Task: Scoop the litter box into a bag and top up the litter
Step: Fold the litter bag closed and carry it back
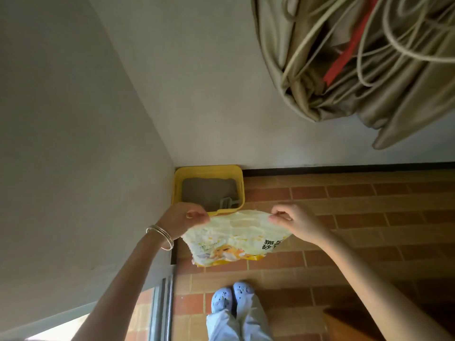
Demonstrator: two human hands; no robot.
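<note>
At mid-frame, I hold the litter bag [236,236] by its top edge, one corner per hand. Left hand [183,216] pinches the left corner; right hand [294,223] pinches the right corner. Both hands are apart, with the bag's long axis running left to right between them. It hangs slack and looks nearly empty. Just above the bag in frame, against the wall corner, sits the yellow box [209,171], holding grey litter [206,191] and a scoop [226,201] at its lower right. The box lies directly ahead of the hands, slightly left of centre, so the left hand is nearer. I judge that any pour must go forward and downward.
</note>
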